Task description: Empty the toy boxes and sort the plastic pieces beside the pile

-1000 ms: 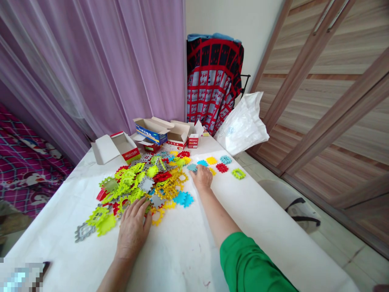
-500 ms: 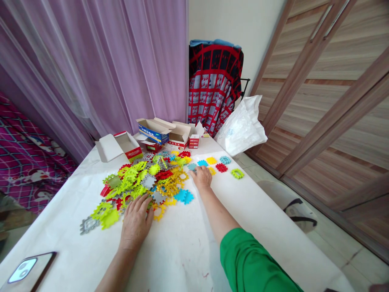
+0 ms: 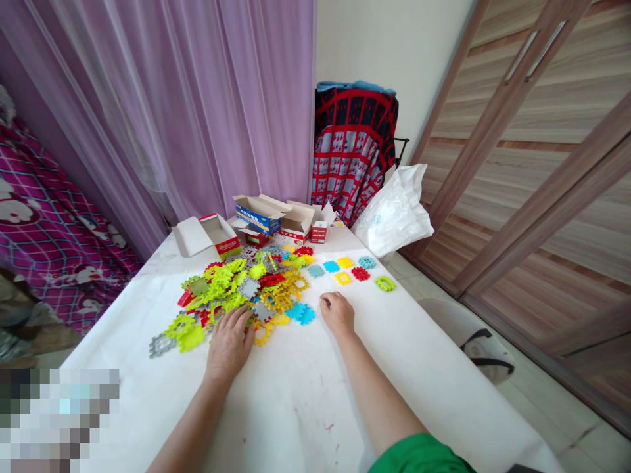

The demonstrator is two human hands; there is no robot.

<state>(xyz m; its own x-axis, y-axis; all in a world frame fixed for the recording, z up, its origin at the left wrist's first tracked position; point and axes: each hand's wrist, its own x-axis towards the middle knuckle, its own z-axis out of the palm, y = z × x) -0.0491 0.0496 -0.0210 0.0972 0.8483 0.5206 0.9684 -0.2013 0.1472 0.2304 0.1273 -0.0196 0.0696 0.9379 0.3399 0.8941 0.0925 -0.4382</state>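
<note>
My left hand [image 3: 230,339] rests at the near edge of a heap of interlocking plastic pieces [image 3: 221,284]. Its fingers are stretched out, slightly apart, over the front pieces. The heap mixes lime, yellow, red, grey and blue notched plates. To the right, my right hand [image 3: 338,314] lies low over the table with curled fingers, and no piece shows in it. A bright blue piece [image 3: 300,313] is just left of it. Beyond it several pieces lie apart in rough rows, among them a yellow piece [image 3: 342,278], a red piece [image 3: 360,273] and a green piece [image 3: 385,284].
Opened cardboard boxes, including a blue box [image 3: 257,215] and a red box [image 3: 224,235], stand behind the heap. A white plastic bag [image 3: 394,213] is at the table's far right corner. A clear bin [image 3: 473,341] stands on the floor. The near left corner is blurred out.
My right hand has drawn back toward me from the laid-out pieces, uncovering a yellow one and a grey-blue one. My left hand stays by the heap. The camera view has shifted slightly.
</note>
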